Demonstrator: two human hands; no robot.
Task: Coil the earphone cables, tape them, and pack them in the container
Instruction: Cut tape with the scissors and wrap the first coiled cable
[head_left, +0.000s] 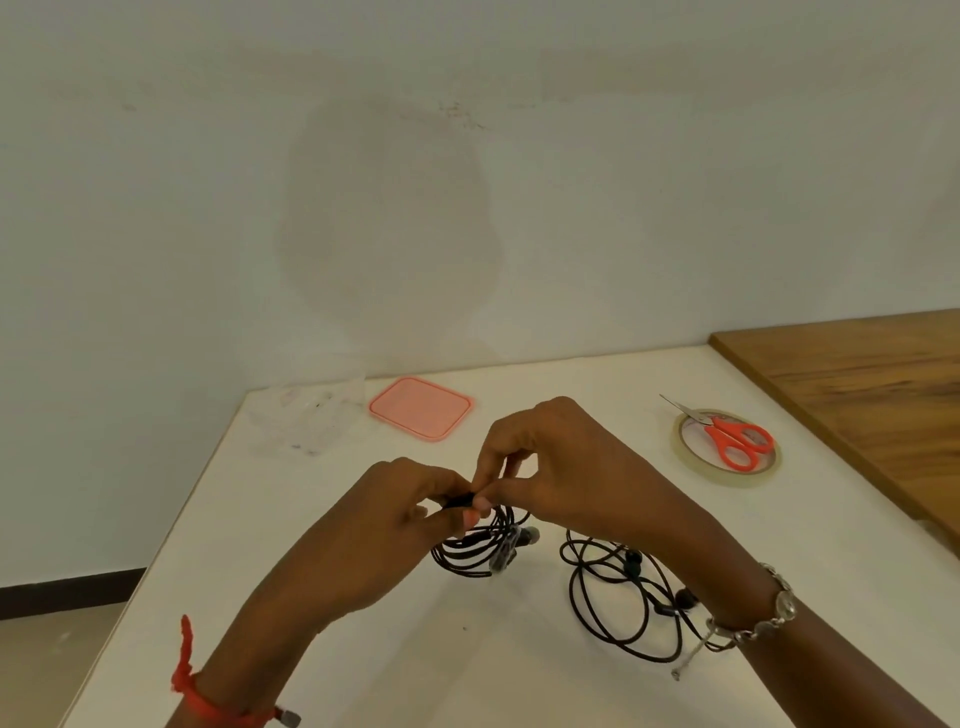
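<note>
Head view: a white table (311, 597) fills the lower frame. Over its middle the left hand (384, 525) and right hand (561, 462) meet. Thumb and fingertips of both pinch the top of a coiled black earphone cable (472, 551), its loops hanging just below. A loose earphone cable (618, 597) sprawls at four o'clock from the hands, partly under the right wrist. A clear container (306, 415) stands at ten o'clock, with a pink lid (421, 409) at eleven. At two o'clock lies a tape roll (727, 475), with orange-handled scissors (737, 439) across it.

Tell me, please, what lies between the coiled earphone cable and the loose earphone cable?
Only bare white table between coil and loose cable, per the head view.
</note>
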